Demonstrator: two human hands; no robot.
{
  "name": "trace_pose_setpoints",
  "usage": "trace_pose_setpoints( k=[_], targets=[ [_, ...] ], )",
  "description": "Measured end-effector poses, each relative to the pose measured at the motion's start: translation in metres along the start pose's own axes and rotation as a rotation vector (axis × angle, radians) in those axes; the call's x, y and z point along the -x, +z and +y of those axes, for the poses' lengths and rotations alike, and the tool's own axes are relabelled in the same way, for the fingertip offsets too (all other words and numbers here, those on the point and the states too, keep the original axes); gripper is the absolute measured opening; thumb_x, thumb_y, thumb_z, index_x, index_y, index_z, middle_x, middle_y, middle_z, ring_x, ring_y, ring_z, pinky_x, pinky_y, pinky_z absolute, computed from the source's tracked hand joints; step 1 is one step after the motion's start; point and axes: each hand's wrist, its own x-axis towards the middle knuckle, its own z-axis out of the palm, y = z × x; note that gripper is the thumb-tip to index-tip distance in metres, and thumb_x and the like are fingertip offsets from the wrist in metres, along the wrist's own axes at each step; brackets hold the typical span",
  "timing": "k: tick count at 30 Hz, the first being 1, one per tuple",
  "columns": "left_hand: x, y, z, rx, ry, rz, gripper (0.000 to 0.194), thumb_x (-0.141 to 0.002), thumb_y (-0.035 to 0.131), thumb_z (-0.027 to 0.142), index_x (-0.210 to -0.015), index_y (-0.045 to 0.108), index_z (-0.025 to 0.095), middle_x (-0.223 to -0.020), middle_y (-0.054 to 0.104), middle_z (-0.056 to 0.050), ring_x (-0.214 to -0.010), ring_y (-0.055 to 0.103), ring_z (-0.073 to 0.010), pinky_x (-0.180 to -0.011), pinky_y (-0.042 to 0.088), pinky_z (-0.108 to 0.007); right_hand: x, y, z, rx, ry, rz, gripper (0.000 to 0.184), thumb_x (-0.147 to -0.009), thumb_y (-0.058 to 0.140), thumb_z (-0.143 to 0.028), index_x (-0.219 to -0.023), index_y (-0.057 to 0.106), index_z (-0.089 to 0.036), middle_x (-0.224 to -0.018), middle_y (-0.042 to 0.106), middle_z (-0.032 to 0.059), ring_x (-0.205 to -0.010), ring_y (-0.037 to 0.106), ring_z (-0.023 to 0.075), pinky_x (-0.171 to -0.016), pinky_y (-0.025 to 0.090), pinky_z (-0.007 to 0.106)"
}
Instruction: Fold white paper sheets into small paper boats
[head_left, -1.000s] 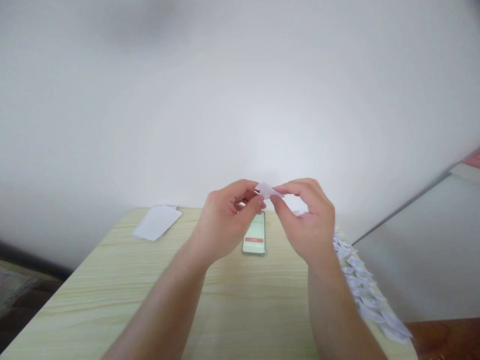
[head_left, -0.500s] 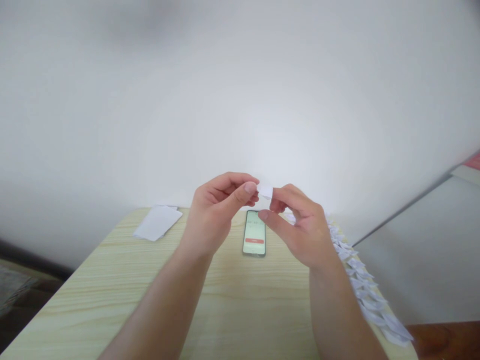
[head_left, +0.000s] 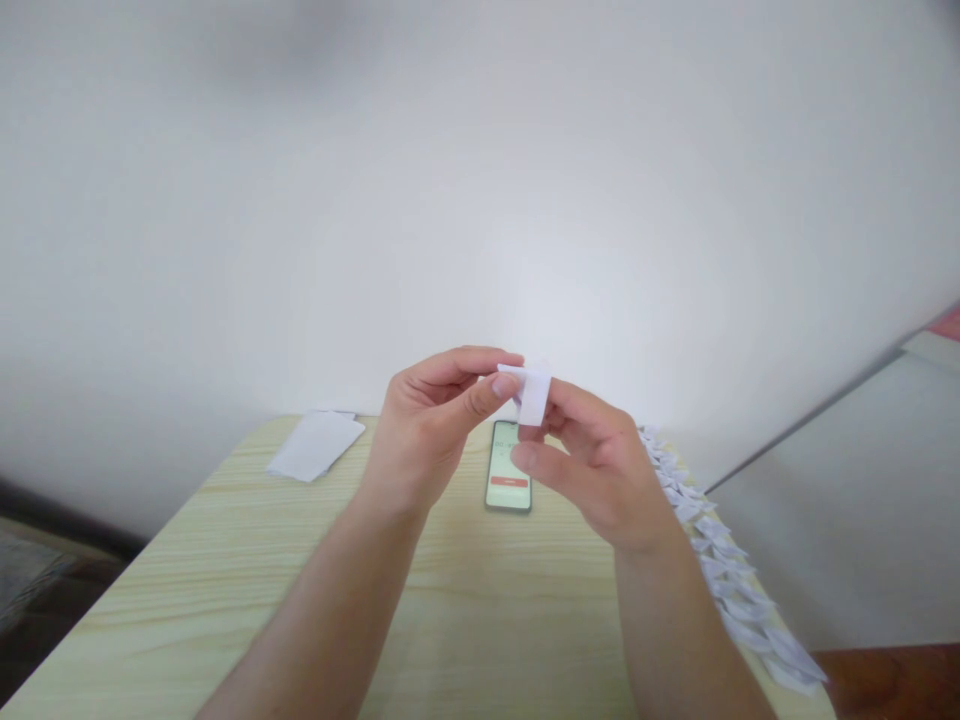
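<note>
Near the far left corner of the pale wood-grain table (head_left: 510, 620) lie flat white paper sheets (head_left: 315, 446), the left hand (head_left: 427, 425) pinches one small folded white paper (head_left: 535, 397) raised near the far edge, the right hand (head_left: 592, 455), thumb apart, has fingers behind it, and folded white paper pieces (head_left: 739, 590) line the right edge.

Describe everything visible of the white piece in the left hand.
The small white piece looks like folded paper: a roughly four-sided flap faces the camera, a narrower part reaching left. The left hand pinches that part; the right hand has fingers by its right edge, contact unclear. It is held up off the table.
</note>
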Motion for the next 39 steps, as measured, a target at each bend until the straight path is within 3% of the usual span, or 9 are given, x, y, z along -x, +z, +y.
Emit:
trace_pose_setpoints(
  k=[5,12,16,19,21,24,28,39],
  targets=[
    [0.0,0.002,0.001,-0.125,0.113,0.055,0.006,-0.083,0.085,0.021,-0.088,0.083,0.022,-0.088,0.075,-0.004,-0.083,0.067,-0.0166,-0.073,0.054,-0.03,0.001,-0.001,0.001,-0.083,0.035,0.051,0.031,-0.094,0.074,-0.027,-0.124,0.074,-0.031,-0.096,0.07,0.002,-0.087,0.063,0.0191,-0.077,0.051,0.037],
    [0.004,0.004,0.007,-0.337,0.128,0.078,0.008,-0.086,0.082,0.03,-0.086,0.082,0.022,-0.089,0.076,-0.006,-0.082,0.066,-0.0188,-0.072,0.051,-0.033,-0.001,-0.006,0.001,0.0,0.012,0.224,0.008,-0.089,0.079,-0.025,-0.096,0.075,-0.024,-0.087,0.071,0.0009,-0.08,0.063,0.0166,-0.075,0.05,0.034],
    [0.006,0.005,0.011,-0.423,0.146,0.032,0.01,-0.088,0.08,0.031,-0.087,0.082,0.022,-0.09,0.077,-0.005,-0.083,0.067,-0.0193,-0.076,0.052,-0.034,-0.002,-0.009,0.0,-0.005,0.023,0.249,0.01,-0.088,0.08,-0.028,-0.09,0.071,-0.023,-0.079,0.066,-0.0012,-0.073,0.06,0.0147,-0.067,0.049,0.03],
    [0.008,0.007,0.013,-0.438,0.123,-0.011,0.01,-0.09,0.078,0.032,-0.086,0.082,0.023,-0.089,0.077,-0.005,-0.083,0.068,-0.0198,-0.077,0.053,-0.034,-0.002,-0.01,0.0,0.019,0.035,0.303,0.019,-0.085,0.082,-0.028,-0.099,0.07,-0.025,-0.087,0.066,-0.0005,-0.082,0.063,0.0166,-0.069,0.052,0.03],
    [0.009,0.008,0.014,-0.45,0.102,-0.045,0.01,-0.09,0.077,0.032,-0.086,0.082,0.024,-0.088,0.077,-0.005,-0.083,0.068,-0.0201,-0.075,0.053,-0.034,-0.001,-0.01,-0.001,0.064,0.042,0.272,0.018,-0.085,0.082,-0.027,-0.099,0.071,-0.026,-0.095,0.066,0.001,-0.088,0.064,0.018,-0.074,0.054,0.032],
    [0.011,0.007,0.014,-0.46,0.072,-0.06,0.009,-0.09,0.078,0.032,-0.088,0.082,0.025,-0.088,0.077,-0.005,-0.082,0.068,-0.0204,-0.073,0.052,-0.033,-0.001,-0.009,-0.002,0.126,0.023,0.223,0.006,-0.091,0.076,-0.028,-0.088,0.072,-0.024,-0.092,0.066,0.0015,-0.085,0.064,0.0176,-0.077,0.054,0.034],
    [0.011,0.004,0.012,-0.441,0.039,-0.022,0.01,-0.087,0.08,0.03,-0.093,0.079,0.023,-0.089,0.076,-0.005,-0.085,0.067,-0.0205,-0.073,0.051,-0.033,-0.001,-0.01,-0.002,0.134,0.004,0.242,0.005,-0.091,0.075,-0.025,-0.087,0.072,-0.024,-0.087,0.066,0.0005,-0.083,0.064,0.017,-0.078,0.054,0.034],
    [0.011,0.005,0.017,-0.538,0.086,-0.012,0.006,-0.088,0.072,0.021,-0.082,0.072,0.021,-0.081,0.069,-0.002,-0.08,0.058,-0.0185,-0.07,0.043,-0.033,-0.001,-0.006,-0.005,0.241,-0.037,0.241,0.006,-0.09,0.077,-0.025,-0.085,0.073,-0.025,-0.084,0.068,0.0,-0.079,0.062,0.0172,-0.077,0.051,0.035]
  ],
)
